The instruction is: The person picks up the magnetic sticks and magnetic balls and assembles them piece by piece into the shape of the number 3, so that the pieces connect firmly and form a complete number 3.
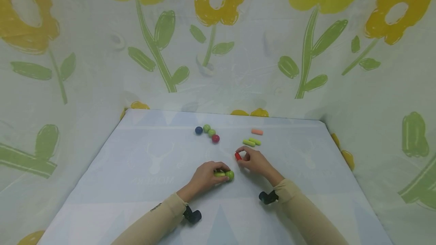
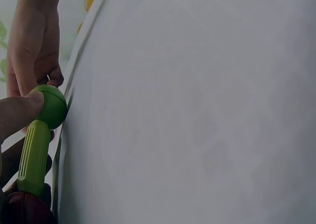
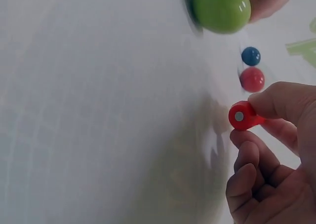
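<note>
My left hand [image 1: 207,175] holds a light-green ribbed magnetic rod [image 2: 33,157] with a green ball [image 2: 52,108] on one end. The thumb presses on that ball. At the rod's other end a dark red ball [image 2: 27,210] shows in the left wrist view, partly cut off by the frame. To the right and slightly farther back, my right hand [image 1: 253,160] pinches a short red rod [image 1: 238,156] between thumb and forefinger. In the right wrist view the rod's round end, with a silver disc in its middle, faces the camera.
Beyond the hands lie a blue ball [image 1: 199,130], two green balls [image 1: 212,133] and a red ball [image 1: 215,138]. Two yellow-green rods [image 1: 249,142] and an orange-pink rod [image 1: 257,132] lie right of them. A flowered curtain [image 1: 238,55] surrounds the white table [image 1: 112,177].
</note>
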Motion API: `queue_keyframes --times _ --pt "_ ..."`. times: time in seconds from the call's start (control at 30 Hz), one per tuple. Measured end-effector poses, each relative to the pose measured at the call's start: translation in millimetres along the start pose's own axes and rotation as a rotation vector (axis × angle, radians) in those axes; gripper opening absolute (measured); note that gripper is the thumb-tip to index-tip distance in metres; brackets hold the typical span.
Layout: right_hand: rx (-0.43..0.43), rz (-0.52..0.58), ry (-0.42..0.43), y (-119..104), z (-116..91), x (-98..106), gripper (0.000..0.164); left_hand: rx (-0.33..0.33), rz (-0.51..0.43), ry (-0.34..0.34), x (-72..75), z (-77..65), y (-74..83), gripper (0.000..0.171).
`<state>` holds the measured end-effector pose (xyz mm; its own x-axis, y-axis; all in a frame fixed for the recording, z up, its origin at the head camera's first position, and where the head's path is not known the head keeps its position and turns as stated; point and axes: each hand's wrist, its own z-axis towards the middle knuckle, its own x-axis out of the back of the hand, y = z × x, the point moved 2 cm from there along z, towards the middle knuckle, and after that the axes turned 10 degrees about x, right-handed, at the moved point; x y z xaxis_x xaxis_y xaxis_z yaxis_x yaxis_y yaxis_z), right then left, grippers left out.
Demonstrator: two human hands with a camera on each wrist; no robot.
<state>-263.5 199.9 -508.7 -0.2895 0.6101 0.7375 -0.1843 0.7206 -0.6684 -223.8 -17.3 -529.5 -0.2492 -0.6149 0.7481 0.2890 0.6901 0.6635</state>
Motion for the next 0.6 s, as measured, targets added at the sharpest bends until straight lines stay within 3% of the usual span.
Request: queue_keyframes --times 0.33,0.6 --pt "0.042 0.154 -0.005 -10 0 -15 0.035 -0.012 -0.017 0.006 -0.8 0.2 -1.4 0.023" --pt "0.023 0.181 -0.012 -15 1 -21 0.035 -0.014 -0.019 0.011 -1.0 0.3 -2.2 0.024"
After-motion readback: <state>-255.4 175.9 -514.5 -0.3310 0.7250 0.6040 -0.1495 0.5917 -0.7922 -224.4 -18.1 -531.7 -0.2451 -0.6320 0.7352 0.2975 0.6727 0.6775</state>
